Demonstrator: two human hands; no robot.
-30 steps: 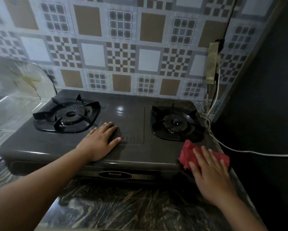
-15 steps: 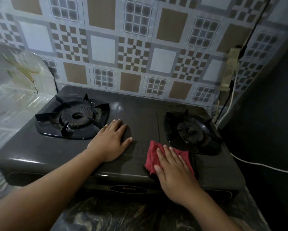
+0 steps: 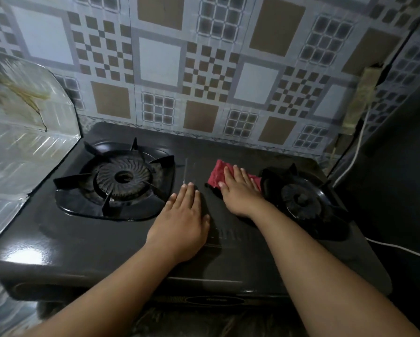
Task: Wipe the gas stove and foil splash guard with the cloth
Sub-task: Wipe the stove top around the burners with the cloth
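Observation:
A black two-burner gas stove (image 3: 87,242) fills the middle of the view. My right hand (image 3: 240,190) presses flat on a red cloth (image 3: 217,175) on the stove top, between the two burners and towards the back. My left hand (image 3: 182,222) rests flat on the stove's centre, fingers together, holding nothing. The left burner (image 3: 121,177) and the right burner (image 3: 301,198) carry black pan supports. A shiny foil splash guard (image 3: 21,132), stained with brownish streaks, stands along the stove's left side.
A patterned tile wall (image 3: 204,69) rises close behind the stove. A white cable (image 3: 359,144) hangs down the right corner and runs along the dark surface to the right. A dark marbled counter edge (image 3: 204,322) lies in front of the stove.
My right hand has slid the red cloth from the stove's front right corner leftward, then back to between the burners. My left hand stayed put on the stove's centre.

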